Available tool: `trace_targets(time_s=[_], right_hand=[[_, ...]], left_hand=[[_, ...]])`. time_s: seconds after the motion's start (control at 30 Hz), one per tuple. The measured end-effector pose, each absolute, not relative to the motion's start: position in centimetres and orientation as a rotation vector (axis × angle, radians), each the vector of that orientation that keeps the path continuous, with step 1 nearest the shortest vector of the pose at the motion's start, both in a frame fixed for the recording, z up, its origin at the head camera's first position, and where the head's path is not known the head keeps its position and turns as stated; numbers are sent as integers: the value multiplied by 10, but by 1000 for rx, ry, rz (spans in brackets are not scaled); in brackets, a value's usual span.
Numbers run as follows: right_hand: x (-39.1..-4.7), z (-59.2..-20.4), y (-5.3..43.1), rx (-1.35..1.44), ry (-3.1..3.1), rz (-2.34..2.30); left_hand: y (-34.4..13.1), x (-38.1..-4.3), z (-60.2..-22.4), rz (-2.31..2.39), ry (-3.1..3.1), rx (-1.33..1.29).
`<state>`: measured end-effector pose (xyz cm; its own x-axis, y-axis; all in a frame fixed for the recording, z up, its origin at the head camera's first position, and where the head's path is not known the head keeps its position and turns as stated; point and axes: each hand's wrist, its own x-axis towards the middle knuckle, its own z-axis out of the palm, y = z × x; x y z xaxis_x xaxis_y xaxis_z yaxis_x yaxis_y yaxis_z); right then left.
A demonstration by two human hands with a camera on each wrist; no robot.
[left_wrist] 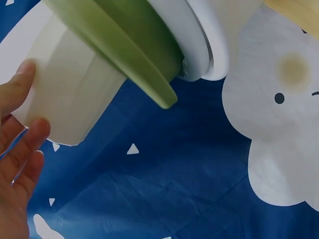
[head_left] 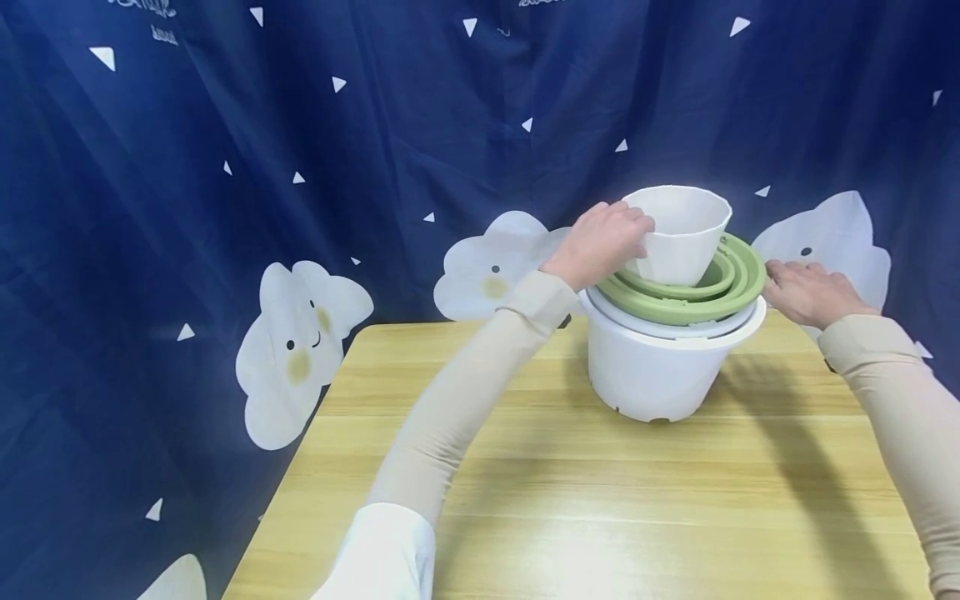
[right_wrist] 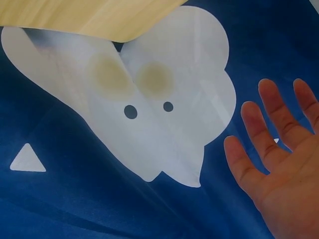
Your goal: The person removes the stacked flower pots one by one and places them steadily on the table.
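A white faceted pot (head_left: 675, 242) stands at the top of a nested stack. Below it are green pots (head_left: 686, 310) with wide rims, then a pale grey rim (head_left: 667, 323), and a large white pot (head_left: 656, 371) on the table. My left hand (head_left: 606, 242) is at the upper left of the stack. In the left wrist view its thumb and fingertips (left_wrist: 41, 128) touch the faceted pot's outer wall, with the fingers fairly straight. To the right of the green rims is my right hand (head_left: 813, 293). The right wrist view shows its fingers (right_wrist: 256, 124) spread, holding nothing.
The stack stands near the far edge of a light wooden table (head_left: 600, 500). Behind it hangs a dark blue curtain (head_left: 390, 150) with white triangles and clouds (head_left: 300, 358). Both forearms reach across the table on either side of the stack.
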<state>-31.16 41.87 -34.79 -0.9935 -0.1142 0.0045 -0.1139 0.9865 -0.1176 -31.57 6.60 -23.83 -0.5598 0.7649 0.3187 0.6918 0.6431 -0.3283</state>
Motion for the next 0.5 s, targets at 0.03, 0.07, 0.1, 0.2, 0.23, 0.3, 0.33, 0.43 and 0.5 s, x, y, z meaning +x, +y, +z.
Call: trace_targets(time_s=[0.03,0.07,0.1,0.2,0.23,0.3,0.33,0.43,0.5], right_hand=[[-312,-348,419,-179,3127,-184],[-312,-349,418,-179,3125,-184],[-312,-349,418,-179,3123,-183],[-312,-350,418,-182,3121,-178],[-312,-350,419,-180,3119,-175],[-312,-350,419,-180,3119,-169],[-312,-349,419,-179,3119,-167],[-312,-349,420,-175,3119,-171],[-312,-348,419,-173,3116,-181]], left_hand=[[64,-316,-237,221,-2427,-1139],[62,-316,-236,213,-2426,-1133],[60,-316,-235,209,-2421,-1123],[55,-315,-232,208,-2410,-1094],[54,-315,-231,209,-2402,-1087],[50,-315,-230,205,-2380,-1079],[49,-314,-229,203,-2368,-1077],[44,-314,-226,189,-2335,-1069],[41,-313,-224,174,-2327,-1062]])
